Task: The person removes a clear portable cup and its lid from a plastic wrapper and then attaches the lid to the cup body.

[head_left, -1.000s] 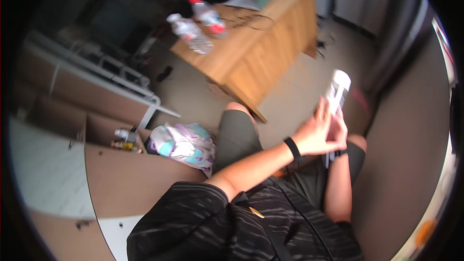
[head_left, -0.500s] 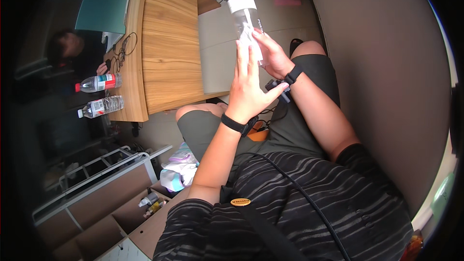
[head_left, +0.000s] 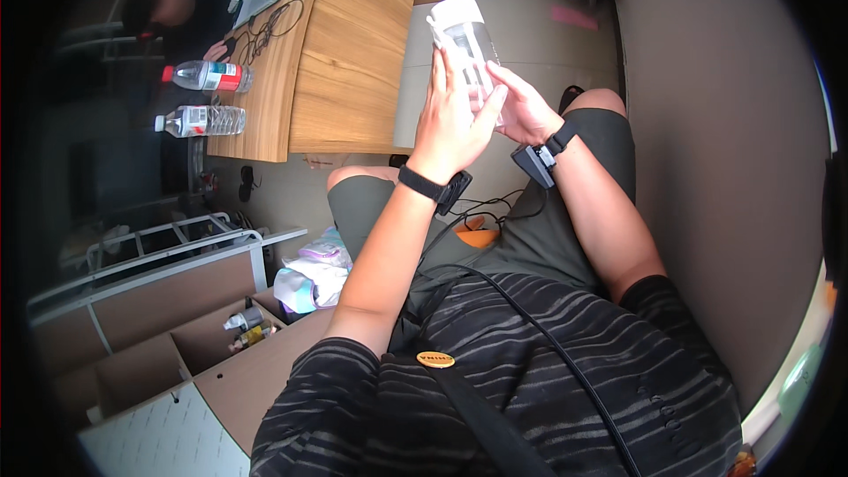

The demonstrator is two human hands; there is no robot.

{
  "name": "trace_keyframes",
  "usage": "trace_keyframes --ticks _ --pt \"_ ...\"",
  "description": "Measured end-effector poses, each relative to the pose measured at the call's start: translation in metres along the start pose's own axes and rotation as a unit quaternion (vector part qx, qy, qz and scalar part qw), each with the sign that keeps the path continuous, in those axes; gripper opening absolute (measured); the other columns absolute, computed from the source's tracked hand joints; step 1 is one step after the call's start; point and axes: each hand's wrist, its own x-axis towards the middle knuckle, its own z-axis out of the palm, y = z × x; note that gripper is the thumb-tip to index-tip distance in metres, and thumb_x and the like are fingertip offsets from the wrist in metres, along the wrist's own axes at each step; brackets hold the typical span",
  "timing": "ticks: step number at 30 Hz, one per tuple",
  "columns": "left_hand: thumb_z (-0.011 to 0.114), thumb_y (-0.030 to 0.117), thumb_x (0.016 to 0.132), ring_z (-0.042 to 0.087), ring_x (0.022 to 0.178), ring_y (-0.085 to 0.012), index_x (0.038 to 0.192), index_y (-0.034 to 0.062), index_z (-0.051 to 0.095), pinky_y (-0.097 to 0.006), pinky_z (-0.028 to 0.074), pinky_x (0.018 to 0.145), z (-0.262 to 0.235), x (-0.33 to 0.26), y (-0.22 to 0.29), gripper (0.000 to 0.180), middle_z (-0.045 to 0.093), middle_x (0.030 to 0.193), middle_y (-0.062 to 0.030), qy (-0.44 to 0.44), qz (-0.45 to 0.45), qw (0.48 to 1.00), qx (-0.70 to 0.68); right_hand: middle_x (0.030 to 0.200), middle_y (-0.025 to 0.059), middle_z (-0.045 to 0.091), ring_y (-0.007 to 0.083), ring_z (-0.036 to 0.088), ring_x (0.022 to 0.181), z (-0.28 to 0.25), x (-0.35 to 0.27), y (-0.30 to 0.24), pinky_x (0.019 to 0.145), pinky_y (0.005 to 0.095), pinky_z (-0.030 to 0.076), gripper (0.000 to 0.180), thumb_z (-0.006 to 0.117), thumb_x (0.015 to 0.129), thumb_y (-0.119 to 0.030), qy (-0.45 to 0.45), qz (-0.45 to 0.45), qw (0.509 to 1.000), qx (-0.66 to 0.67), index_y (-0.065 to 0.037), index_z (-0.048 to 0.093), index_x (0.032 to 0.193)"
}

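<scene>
A clear water bottle with a white lid is held upright in front of me, leaning slightly, between both hands. My left hand grips its left side, with long fingers running up beside it and the thumb across its lower front. On the lower right side, my right hand closes on the bottle near its base, its palm partly turned up. Part of the bottle's bottom is hidden behind the fingers. Both wrists wear black straps with small dark devices, from which a cable runs.
A wooden desk stands ahead left, with two plastic drink bottles and tangled cables on it. A person sits beyond it. At lower left is an open-topped compartmented unit beside white packages. A wall rises on the right.
My view has shifted, so the desk and its bottles appear higher and farther right. The left thumb has come in from sticking out sideways onto the bottle, whose tilt has changed slightly.
</scene>
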Motion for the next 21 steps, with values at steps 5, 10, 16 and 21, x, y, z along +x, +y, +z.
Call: trace_keyframes --ticks 5,10,16,21 --pt "0.070 0.043 0.094 0.024 0.152 -0.0537 0.158 -0.0135 0.018 -0.051 0.030 0.123 0.018 -0.011 0.011 0.100 0.017 0.162 -0.0417 0.009 0.081 0.989 0.120 0.141 0.0094 0.061 0.0228 0.059 0.129 -0.009 0.004 0.002 0.106 0.0421 0.051 0.052 0.055 0.107 -0.039 0.012 -0.086 0.996 0.008 -0.009 0.048 0.150" --pt "0.072 0.031 0.093 0.022 0.154 -0.0504 0.159 -0.0087 0.025 -0.050 0.029 0.124 0.015 -0.037 0.026 0.090 0.020 0.164 -0.0363 -0.041 0.127 0.979 0.156 0.146 0.0059 0.055 0.0213 0.056 0.133 -0.008 0.007 0.003 0.108 0.0466 0.051 0.054 0.052 0.109 -0.041 0.109 -0.098 0.986 -0.074 -0.012 0.043 0.153" --pt "0.071 0.037 0.093 0.024 0.154 -0.0466 0.154 -0.0094 0.036 -0.050 0.031 0.123 0.000 -0.015 0.007 0.084 0.030 0.162 -0.0324 -0.022 0.140 0.978 0.155 0.140 0.0087 0.060 0.0193 0.063 0.123 -0.012 0.019 0.013 0.098 0.0393 0.057 0.051 0.050 0.109 -0.039 0.037 -0.081 0.996 -0.021 -0.006 0.046 0.149" --pt "0.069 0.033 0.096 0.030 0.152 -0.0447 0.155 -0.0052 0.037 -0.048 0.030 0.124 -0.019 0.006 -0.002 0.078 0.035 0.161 -0.0291 0.045 0.147 0.967 0.203 0.135 0.0071 0.064 0.0170 0.064 0.118 -0.001 0.015 0.020 0.093 0.0353 0.057 0.053 0.048 0.111 -0.041 0.038 -0.051 0.997 -0.054 -0.008 0.047 0.151"
